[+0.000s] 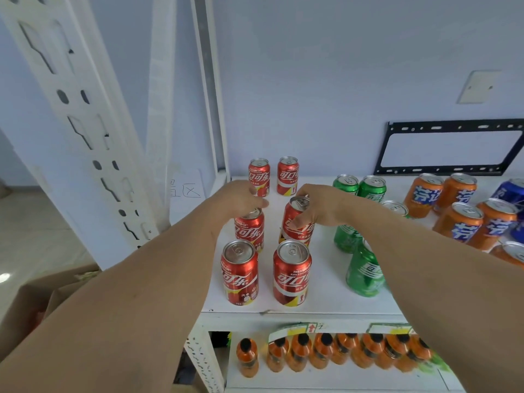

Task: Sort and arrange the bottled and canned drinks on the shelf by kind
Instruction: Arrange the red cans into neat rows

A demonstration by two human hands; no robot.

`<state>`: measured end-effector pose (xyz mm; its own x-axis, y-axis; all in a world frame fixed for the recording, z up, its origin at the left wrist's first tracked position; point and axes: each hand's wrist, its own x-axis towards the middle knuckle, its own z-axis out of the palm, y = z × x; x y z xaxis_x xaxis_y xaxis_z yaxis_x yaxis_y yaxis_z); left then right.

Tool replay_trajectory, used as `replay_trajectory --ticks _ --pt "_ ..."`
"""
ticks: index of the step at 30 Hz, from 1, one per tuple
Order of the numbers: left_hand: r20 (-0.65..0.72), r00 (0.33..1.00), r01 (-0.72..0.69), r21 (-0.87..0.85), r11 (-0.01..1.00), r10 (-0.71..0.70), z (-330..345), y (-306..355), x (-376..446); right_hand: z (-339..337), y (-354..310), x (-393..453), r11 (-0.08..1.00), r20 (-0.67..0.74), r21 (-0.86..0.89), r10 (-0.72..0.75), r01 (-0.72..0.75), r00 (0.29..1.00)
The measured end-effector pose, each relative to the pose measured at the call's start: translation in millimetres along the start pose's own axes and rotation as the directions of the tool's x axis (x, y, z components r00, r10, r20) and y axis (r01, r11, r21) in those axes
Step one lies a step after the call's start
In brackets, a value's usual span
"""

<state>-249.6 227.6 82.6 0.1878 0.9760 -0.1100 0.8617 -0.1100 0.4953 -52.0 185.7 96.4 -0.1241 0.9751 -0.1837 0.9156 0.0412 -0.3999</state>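
Six red cola cans in two columns at the shelf's (326, 304) left end: the left hand (241, 198) curls over one middle can (249, 231), the right hand (314, 207) grips its neighbour (297, 222) at 3 o'clock, green cans (364, 270) beyond.

— What's worn on the arms reaching over the shelf (326, 304)?
— Nothing that shows. Both forearms are bare, no sleeves in view.
— Rings, a watch?
— None visible on the left hand (241, 197) or the right hand (317, 207).
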Motion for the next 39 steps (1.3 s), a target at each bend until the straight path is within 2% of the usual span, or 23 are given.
replay_trajectory --ticks 2,4,6,11,18,22,25,30,35,39 --pt "-0.192 0.969 -0.087 0.331 0.939 0.157 1 4 -4 5 -2 2 0.999 -0.010 -0.033 0.021 -0.021 1.000" --pt "-0.289 0.894 -0.125 0.573 0.810 0.342 9 3 -5 11 -3 3 0.998 -0.024 -0.050 0.038 -0.039 0.999" --pt "-0.301 0.856 -0.147 0.640 0.755 0.421 15 4 -7 17 -5 6 0.998 -0.031 -0.039 0.055 -0.057 0.998" --pt "-0.303 0.854 -0.149 0.636 0.757 0.423 15 0 -1 29 -10 9 0.993 -0.033 -0.069 0.096 -0.098 0.995" --pt "-0.309 0.888 -0.134 0.536 0.834 0.341 16 -6 11 34 -15 12 0.989 -0.031 -0.042 0.143 -0.144 0.989" --pt "-0.325 0.920 -0.089 0.367 0.926 0.218 17 2 22 24 -14 18 0.989 0.039 -0.020 0.146 -0.146 0.988" --pt "-0.332 0.940 0.002 0.244 0.970 0.082 14 4 37 -2 -13 29 0.994 0.072 0.014 0.110 -0.111 0.991" --pt "-0.239 0.969 0.085 0.126 0.988 -0.053 6 -2 81 -37 4 75 0.996 -0.100 -0.036 0.073 -0.077 0.992" --pt "-0.156 0.981 0.117 -0.002 0.993 -0.116 3 -7 131 -46 35 141 0.992 -0.073 0.020 0.125 -0.124 0.990" --pt "-0.091 0.988 0.109 -0.162 0.981 -0.125 2 -7 160 -44 43 180 0.992 -0.061 0.062 0.110 -0.106 0.992"
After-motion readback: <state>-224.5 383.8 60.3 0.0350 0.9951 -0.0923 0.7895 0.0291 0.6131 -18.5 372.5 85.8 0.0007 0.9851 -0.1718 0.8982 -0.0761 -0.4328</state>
